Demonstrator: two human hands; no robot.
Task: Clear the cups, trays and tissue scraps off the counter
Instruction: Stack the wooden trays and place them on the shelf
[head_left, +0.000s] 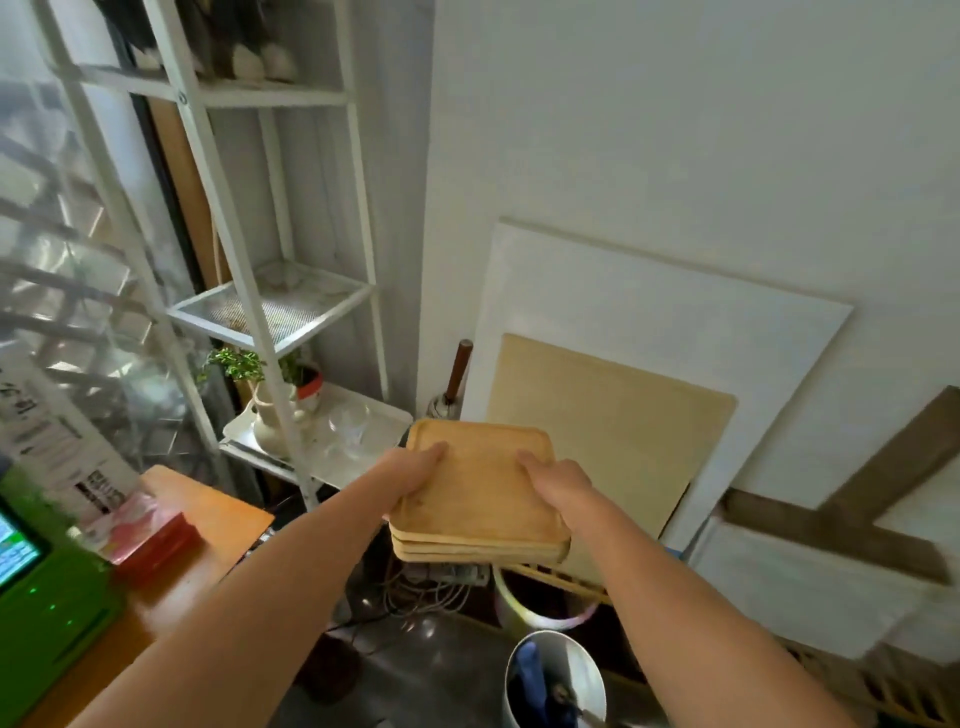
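Our hands carry a stack of wooden trays (480, 493) out in front of us, clear of the orange tabletop (208, 525) at our left and above the floor clutter. The left hand (415, 470) clamps the stack's left edge, fingers laid flat across the top tray and the thumb out of sight, presumably underneath. The right hand (558, 480) does the same on the right edge, fingers curled over the top surface. Both forearms reach forward almost straight, wrists level, so the stack sits close to horizontal with its near edge slightly lower.

To do this step well, we judge that the trays, about four of them and a little fanned at the near corner, should be squeezed evenly from both sides so none slides out. We would keep the stack level while moving it and choose a landing place before lowering. The white metal shelf (270, 306) and the white tray (358, 441) holding a potted plant (260, 395) and a glass bowl (349, 423) are nearby at left; the bins (556, 675) stand below. Where the trays belong we cannot tell. On the tabletop a red tissue box (150, 535) and a green terminal (47, 597) remain.
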